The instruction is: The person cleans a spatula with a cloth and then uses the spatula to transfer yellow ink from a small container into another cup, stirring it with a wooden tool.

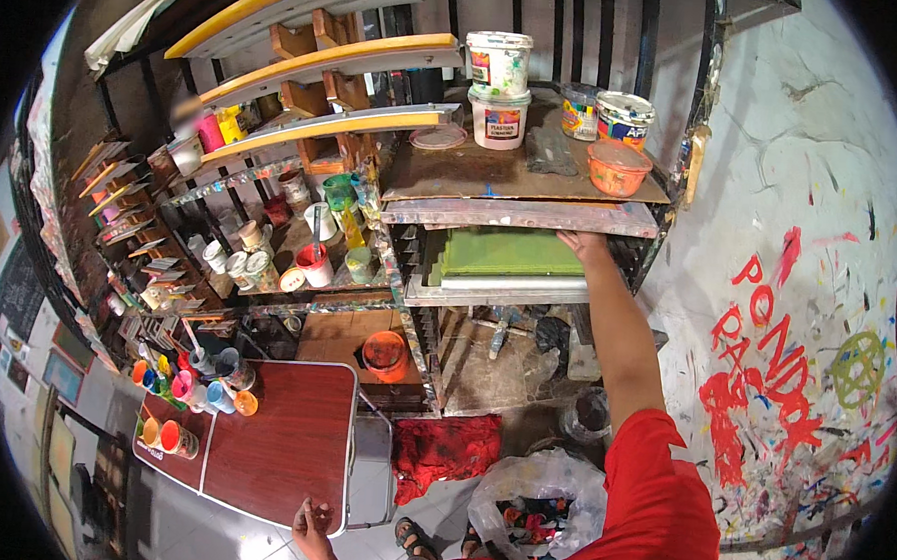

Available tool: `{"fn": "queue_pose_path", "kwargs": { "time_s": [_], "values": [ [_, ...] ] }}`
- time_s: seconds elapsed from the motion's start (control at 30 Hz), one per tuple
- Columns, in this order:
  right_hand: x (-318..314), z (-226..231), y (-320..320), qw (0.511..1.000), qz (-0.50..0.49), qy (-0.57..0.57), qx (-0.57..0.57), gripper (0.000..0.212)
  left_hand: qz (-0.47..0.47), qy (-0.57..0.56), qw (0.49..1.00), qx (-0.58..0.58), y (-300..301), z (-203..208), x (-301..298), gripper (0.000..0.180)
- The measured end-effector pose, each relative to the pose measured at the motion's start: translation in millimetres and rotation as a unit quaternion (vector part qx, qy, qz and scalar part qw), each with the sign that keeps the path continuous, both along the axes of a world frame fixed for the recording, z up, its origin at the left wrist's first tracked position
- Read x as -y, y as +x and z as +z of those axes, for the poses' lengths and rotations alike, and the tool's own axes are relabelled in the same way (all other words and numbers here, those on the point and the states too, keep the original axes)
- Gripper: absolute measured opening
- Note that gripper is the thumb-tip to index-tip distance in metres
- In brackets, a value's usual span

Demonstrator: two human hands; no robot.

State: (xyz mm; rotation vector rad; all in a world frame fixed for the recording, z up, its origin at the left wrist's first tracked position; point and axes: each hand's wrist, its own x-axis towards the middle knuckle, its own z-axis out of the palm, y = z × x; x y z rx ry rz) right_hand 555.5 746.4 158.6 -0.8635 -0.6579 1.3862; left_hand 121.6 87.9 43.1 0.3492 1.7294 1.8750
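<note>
My right hand [582, 246] reaches forward into the rack, its fingers at the underside of a paint-stained flat frame [521, 215] and seemingly gripping it near its right end. Part of that grip is hidden. Just below, a green screen printing frame [515, 253] with a silver front edge lies flat in the rack. Down by the near edge of the red-brown folding table [282, 423], my left hand [312, 532] hangs with loosely curled fingers, slightly apart, and nothing shows in it.
Above the rack, a shelf carries stacked white tubs [498, 117] and an orange tub [619, 167]. Paint cups [176, 438] crowd the table's left end. A plastic-lined bin [539, 504] and a red cloth [446, 455] are on the floor. The paint-marked wall [788, 295] stands right.
</note>
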Motion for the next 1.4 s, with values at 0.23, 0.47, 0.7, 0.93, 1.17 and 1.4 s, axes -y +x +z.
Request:
{"fn": "queue_pose_path", "kwargs": {
  "time_s": [0.23,0.47,0.7,0.93,1.17,1.4],
  "values": [
    [27,10,27,0.999,0.002,-0.044,-0.001,0.046,-0.07,0.026,0.997,0.021,18,3,-35,0.032],
    [139,38,51,0.984,0.13,-0.121,0.027,0.031,-0.176,0.033,0.983,-0.03,28,15,-71,0.029],
    [214,44,74,0.982,0.112,-0.131,0.078,0.021,-0.286,0.021,0.957,-0.041,43,26,-116,0.032],
    [281,31,68,0.986,0.104,-0.103,0.079,0.025,-0.306,0.071,0.949,-0.012,65,49,-139,0.03],
    [341,27,61,0.987,0.098,-0.087,0.091,0.029,-0.292,0.104,0.951,-0.022,69,76,-158,0.036],
    [393,31,48,0.989,0.067,-0.093,0.097,0.035,-0.243,0.131,0.961,-0.01,73,101,-172,0.054]
  ]
}}
